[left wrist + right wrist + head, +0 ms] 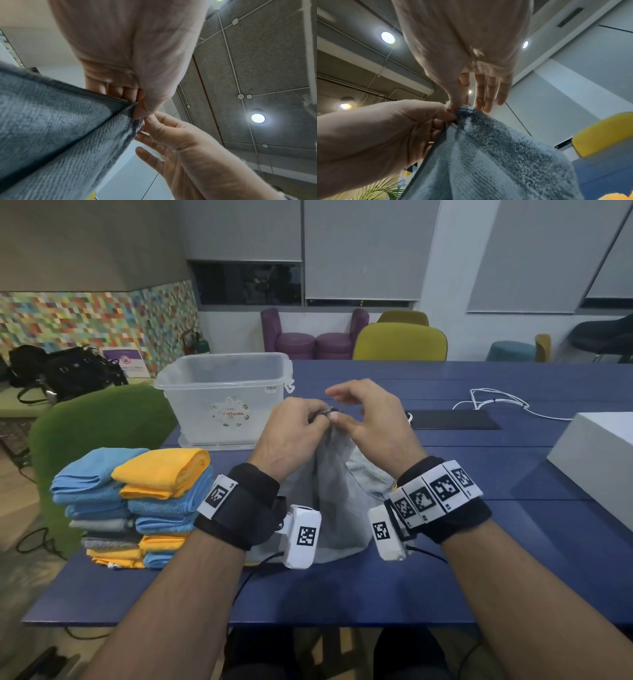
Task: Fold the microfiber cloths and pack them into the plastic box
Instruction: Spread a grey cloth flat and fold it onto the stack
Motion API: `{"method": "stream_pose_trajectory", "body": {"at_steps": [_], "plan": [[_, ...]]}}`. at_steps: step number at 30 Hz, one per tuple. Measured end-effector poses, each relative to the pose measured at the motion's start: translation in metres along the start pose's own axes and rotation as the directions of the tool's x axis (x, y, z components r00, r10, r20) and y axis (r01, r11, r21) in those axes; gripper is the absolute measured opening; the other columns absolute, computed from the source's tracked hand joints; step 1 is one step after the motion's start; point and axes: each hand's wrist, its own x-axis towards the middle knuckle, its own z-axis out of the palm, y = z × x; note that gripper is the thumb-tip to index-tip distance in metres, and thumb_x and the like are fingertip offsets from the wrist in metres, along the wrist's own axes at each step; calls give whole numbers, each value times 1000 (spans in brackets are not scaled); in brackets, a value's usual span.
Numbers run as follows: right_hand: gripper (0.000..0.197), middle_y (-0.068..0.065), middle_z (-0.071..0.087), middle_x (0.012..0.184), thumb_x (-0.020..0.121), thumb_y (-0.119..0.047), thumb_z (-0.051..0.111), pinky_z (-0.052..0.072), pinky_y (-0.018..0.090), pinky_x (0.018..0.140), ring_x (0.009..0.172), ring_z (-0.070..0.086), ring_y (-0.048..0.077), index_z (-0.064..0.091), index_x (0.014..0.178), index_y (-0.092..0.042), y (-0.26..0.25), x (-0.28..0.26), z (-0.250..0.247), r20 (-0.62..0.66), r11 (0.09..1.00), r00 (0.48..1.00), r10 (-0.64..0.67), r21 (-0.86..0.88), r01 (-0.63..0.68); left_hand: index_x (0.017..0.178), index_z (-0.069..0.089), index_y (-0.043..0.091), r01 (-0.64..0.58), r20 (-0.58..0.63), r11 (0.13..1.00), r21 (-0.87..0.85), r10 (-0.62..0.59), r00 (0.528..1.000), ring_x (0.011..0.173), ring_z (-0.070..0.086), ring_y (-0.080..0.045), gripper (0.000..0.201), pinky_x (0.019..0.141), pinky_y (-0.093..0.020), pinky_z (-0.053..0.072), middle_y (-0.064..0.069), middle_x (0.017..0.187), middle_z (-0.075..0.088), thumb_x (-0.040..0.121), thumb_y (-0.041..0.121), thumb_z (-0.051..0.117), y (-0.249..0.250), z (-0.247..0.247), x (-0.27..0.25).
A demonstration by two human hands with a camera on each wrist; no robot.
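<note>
A grey microfiber cloth [337,491] is pinched at one corner by the left hand [291,433] and right hand [373,422]; the plastic box [222,392] at the desk's far left edge looks unpacked, and the stack of cloths [137,505] at the left edge is not yet packed.

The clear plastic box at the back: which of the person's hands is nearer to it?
Left. The left hand is just beside the plastic box; the right hand is farther off. Both pinch the grey cloth.

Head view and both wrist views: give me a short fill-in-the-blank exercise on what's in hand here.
1. Both hands pinch a corner of a ____ cloth.
2. The plastic box on the blue table holds ____ cloths.
3. The top cloth of the cloth stack is ____.
4. The left hand and the right hand meet ____ the table.

Missing words: grey; no; yellow; above
</note>
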Motion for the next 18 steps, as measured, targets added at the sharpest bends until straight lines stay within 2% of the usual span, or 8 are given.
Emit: {"method": "stream_pose_trajectory", "body": {"at_steps": [1,3,5,7,10,12,14,18], "plan": [[25,-4,70,104,87,-19,77,43,9,86,99,64,6,73,111,-20,0,2,0,13,1000,1000,-20,-5,20,96,78,17,1,4,999,-34,-1,1000,88,69,-27,24,83,-45,53,-7,86,76,91,20,55,0,-2,0],[16,-5,72,95,87,-19,77,51,22,87,92,67,8,76,103,-19,-1,5,-1,-4,999,999,-42,30,42,95,79,17,17,7,992,-127,-17,1000,93,71,-29,24,88,-49,55,-8,90,77,89,20,55,3,-6,0],[8,-4,72,90,88,-17,76,55,34,83,86,68,11,77,96,-18,-2,8,-1,-68,994,993,-96,39,99,97,79,15,25,4,977,-211,-25,1000,96,74,-26,23,92,-46,57,-5,91,79,91,15,57,8,-9,-3],[2,-3,69,87,89,-17,73,55,39,77,83,66,13,75,91,-16,-5,10,0,-133,984,975,-179,-18,178,96,80,14,31,-44,965,-262,-44,998,94,75,-22,20,89,-40,58,-2,89,80,92,12,61,14,-11,-4],[6,-3,67,87,94,-15,64,52,44,74,82,63,16,68,92,-13,-13,12,-3,-145,972,962,-233,-66,226,90,77,14,82,-147,945,-318,-134,980,79,75,-15,9,80,-36,59,0,79,78,84,16,69,23,-14,-2],[9,-4,66,85,97,-16,55,51,45,73,80,61,17,64,97,-13,-18,13,-7,-137,972,964,-228,-94,216,89,72,17,82,-236,963,-255,-144,961,75,73,-16,12,77,-39,60,1,76,76,78,19,71,27,-17,0],[11,-4,63,81,100,-16,49,49,45,70,74,57,19,60,101,-13,-23,15,-12,-159,971,962,-223,-121,205,92,64,19,42,-313,988,-148,-87,946,75,69,-17,19,76,-40,59,3,79,72,73,17,69,30,-18,0],[10,-10,52,72,102,-16,45,46,43,65,66,49,19,55,102,-13,-29,21,-25,-218,976,955,-201,-133,175,93,55,20,-60,-346,998,-22,49,937,75,64,-21,26,70,-44,56,7,83,64,71,13,65,34,-15,-8]]}}
